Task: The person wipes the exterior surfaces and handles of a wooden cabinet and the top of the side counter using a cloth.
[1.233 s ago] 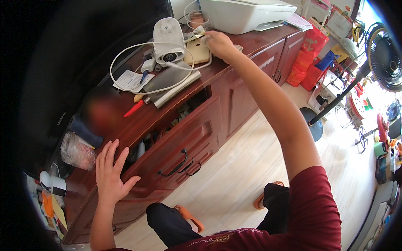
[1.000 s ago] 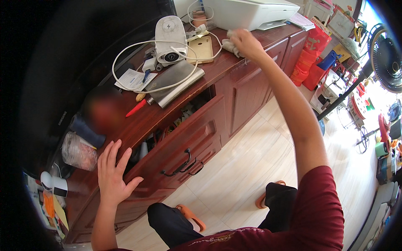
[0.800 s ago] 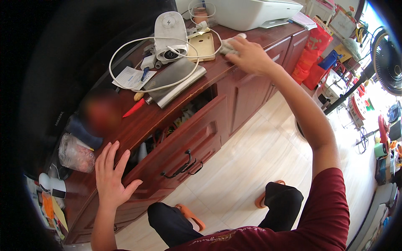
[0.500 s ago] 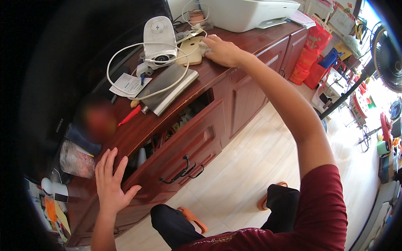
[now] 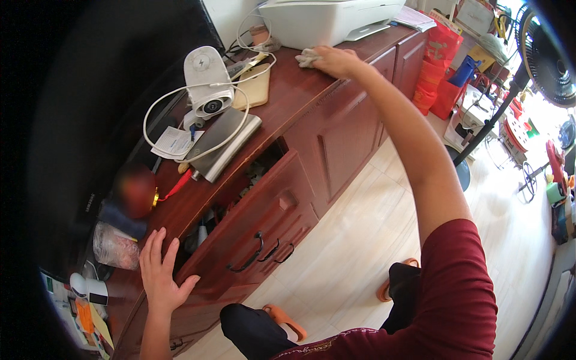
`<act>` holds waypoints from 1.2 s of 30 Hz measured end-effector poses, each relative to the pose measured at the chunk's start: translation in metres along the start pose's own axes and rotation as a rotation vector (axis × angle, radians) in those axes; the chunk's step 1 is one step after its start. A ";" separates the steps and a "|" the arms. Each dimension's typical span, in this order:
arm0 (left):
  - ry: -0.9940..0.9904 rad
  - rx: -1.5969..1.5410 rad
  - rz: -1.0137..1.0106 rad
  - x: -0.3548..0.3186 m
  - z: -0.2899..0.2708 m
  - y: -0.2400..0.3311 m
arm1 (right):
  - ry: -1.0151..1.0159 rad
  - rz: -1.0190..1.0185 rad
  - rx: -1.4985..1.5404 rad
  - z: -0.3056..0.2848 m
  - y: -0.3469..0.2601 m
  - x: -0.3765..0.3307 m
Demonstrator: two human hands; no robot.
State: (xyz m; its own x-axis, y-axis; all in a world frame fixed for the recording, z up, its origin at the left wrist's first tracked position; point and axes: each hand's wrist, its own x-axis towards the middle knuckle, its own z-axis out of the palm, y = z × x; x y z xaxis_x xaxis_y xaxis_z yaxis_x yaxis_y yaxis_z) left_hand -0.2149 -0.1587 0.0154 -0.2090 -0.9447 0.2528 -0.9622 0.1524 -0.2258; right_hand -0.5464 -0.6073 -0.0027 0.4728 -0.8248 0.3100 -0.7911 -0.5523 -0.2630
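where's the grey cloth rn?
In the head view, the grey cloth is near the top, slightly right of centre, in the fingers of the right hand, on the cabinet top just in front of the white printer.

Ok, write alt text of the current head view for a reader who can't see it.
A bare right hand holds a crumpled, pale grey cloth on a reddish-brown wooden cabinet, near a white boxy printer. The bare left hand lies spread at the cabinet's front edge beside a partly open reddish-brown drawer. Between them are a looped white cable and a flat silvery object.
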 end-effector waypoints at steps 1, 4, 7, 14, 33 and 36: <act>0.005 -0.004 0.001 -0.001 0.001 0.000 | -0.009 0.047 0.001 -0.007 0.006 -0.004; 0.011 -0.017 0.025 0.004 0.003 0.001 | 0.143 0.155 -0.161 -0.015 0.045 0.002; -0.013 -0.005 0.027 0.005 0.003 0.002 | 0.237 0.271 -0.248 -0.018 0.063 -0.005; 0.012 -0.014 0.034 0.003 0.004 0.000 | 0.361 0.374 -0.315 -0.019 0.073 -0.014; 0.010 -0.060 0.025 0.005 0.005 -0.004 | 0.462 -0.066 0.376 -0.058 -0.036 -0.020; -0.061 -0.028 0.018 0.002 0.001 -0.007 | -0.090 -0.337 -0.463 -0.018 -0.007 -0.039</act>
State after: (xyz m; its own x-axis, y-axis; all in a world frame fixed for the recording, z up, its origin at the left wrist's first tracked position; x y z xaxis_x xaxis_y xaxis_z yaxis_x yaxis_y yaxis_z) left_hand -0.2081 -0.1619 0.0165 -0.2160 -0.9575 0.1909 -0.9630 0.1766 -0.2035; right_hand -0.5665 -0.5692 0.0029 0.7431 -0.6308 0.2234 -0.6690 -0.6924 0.2701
